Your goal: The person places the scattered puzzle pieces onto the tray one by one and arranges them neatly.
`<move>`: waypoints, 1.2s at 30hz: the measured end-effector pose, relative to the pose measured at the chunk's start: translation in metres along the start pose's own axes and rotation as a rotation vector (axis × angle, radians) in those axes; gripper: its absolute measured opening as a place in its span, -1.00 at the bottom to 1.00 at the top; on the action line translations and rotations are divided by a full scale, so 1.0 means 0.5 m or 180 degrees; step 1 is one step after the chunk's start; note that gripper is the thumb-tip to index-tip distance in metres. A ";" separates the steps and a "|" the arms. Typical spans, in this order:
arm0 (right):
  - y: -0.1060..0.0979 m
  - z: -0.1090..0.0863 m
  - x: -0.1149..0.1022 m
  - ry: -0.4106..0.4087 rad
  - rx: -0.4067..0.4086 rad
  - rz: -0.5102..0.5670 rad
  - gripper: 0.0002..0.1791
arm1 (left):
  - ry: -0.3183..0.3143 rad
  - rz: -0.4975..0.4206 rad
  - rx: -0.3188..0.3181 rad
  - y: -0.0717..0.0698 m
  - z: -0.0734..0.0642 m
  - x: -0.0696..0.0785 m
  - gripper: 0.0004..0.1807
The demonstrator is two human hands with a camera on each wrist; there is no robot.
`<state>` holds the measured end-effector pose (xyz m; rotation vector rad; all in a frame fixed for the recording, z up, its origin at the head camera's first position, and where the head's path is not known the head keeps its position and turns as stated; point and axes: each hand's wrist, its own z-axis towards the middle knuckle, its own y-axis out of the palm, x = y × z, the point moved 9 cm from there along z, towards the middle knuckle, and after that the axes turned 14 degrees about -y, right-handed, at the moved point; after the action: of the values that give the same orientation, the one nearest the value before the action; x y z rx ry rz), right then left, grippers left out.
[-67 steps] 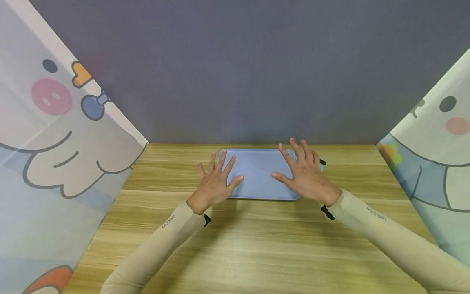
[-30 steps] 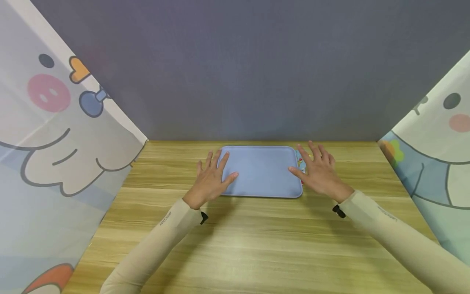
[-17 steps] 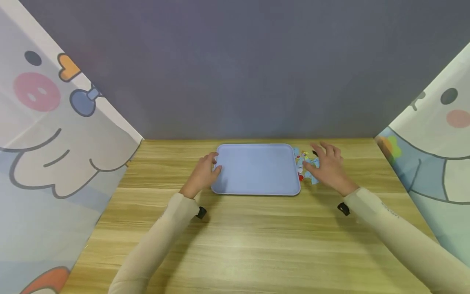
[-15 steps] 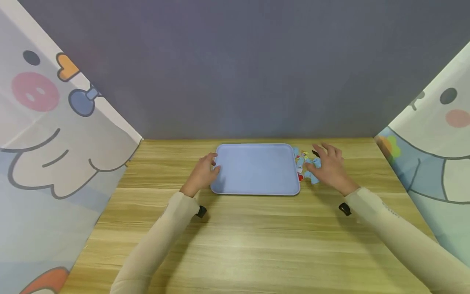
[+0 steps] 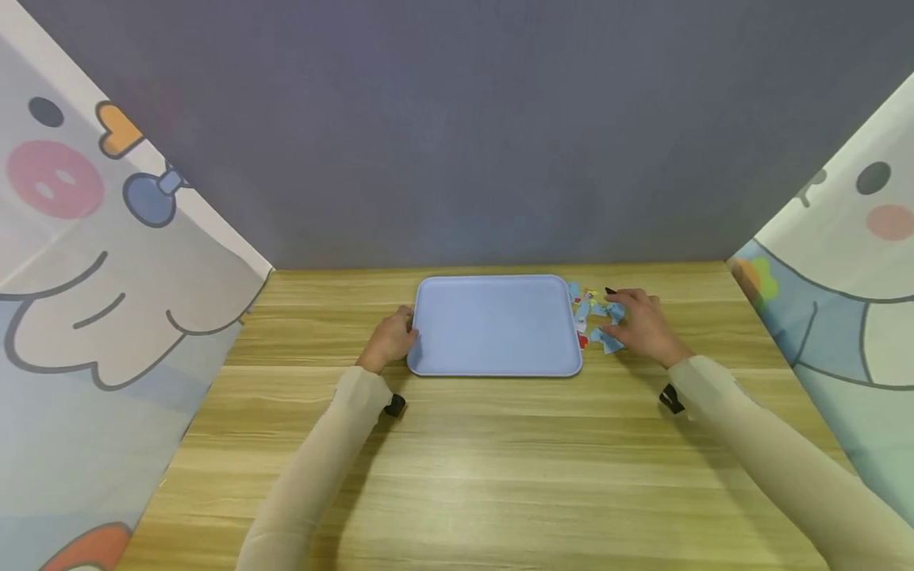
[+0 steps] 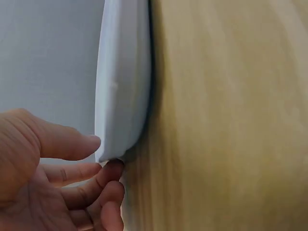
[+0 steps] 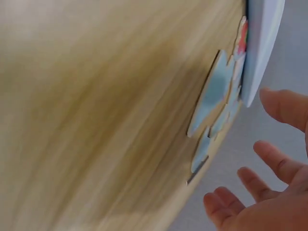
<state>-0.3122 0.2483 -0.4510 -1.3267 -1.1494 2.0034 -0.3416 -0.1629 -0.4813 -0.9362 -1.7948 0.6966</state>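
Left hand (image 5: 391, 338) pinching the tray (image 5: 496, 327) at its 9 o'clock side; right hand (image 5: 646, 327) holding nothing, fingers parted beside the pieces (image 5: 584, 310) at 3 o'clock.

The tray is lying flat on the table (image 5: 457, 452), toward 12 o'clock, its long axis running from 9 to 3 and its short sides facing those hours. The left thumb is resting at the rim, the fingers curling against the edge below it. Thin pieces, mostly light blue, are lying at mixed angles just beyond the tray's 3 o'clock side, one with a red patch sitting nearest the rim; a larger blue piece (image 5: 608, 342) is slanting from 10 toward 4. A grey wall (image 5: 493, 135) is standing behind at 12.
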 end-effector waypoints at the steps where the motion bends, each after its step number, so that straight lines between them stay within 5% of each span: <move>1: 0.003 0.004 0.001 -0.0037 0.0016 0.0000 -0.36 | 0.0007 -0.0013 -0.0007 0.001 0.002 -0.002 -0.49; 12: 0.053 0.047 0.011 -0.0055 -0.0438 0.0189 -0.47 | 0.0064 -0.0036 -0.0178 0.009 0.009 -0.009 -0.45; 36: 0.061 0.073 0.008 -0.0125 -0.0338 -0.0110 -0.51 | 0.0271 -0.0122 -0.0410 -0.005 0.023 -0.021 -0.48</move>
<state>-0.3452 0.2210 -0.4721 -1.3145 -1.3042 1.9760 -0.3505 -0.1734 -0.4889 -0.9991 -1.7938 0.5142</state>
